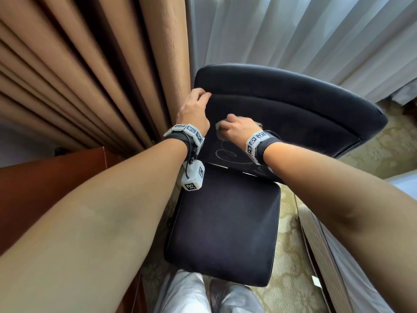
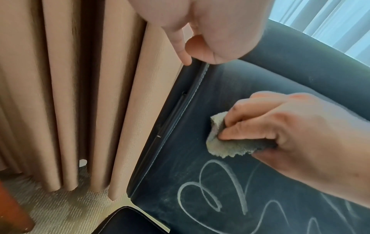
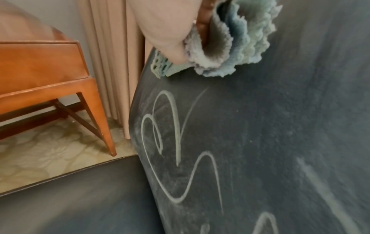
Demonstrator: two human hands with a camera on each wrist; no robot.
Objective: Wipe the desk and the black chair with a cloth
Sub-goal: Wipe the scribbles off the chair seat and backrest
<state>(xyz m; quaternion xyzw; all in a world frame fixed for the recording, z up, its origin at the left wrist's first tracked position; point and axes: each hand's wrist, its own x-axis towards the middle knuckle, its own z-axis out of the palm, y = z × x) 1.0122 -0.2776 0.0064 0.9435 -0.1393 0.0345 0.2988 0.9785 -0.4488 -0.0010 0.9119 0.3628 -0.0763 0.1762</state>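
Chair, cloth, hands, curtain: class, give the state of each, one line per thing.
Chair backrest: upright, marked with white scribbles, partly wiped.
Chair seat: bare.
Cloth: bunched, pressed on backrest.
Right hand: grips cloth.
Left hand: holds backrest's edge.
Brown curtain: drawn, hanging beside chair.

Both arms reach forward; left hand [image 1: 194, 110] curls its fingers over an edge, right hand [image 1: 238, 128] bunches a cloth [image 2: 222, 145].
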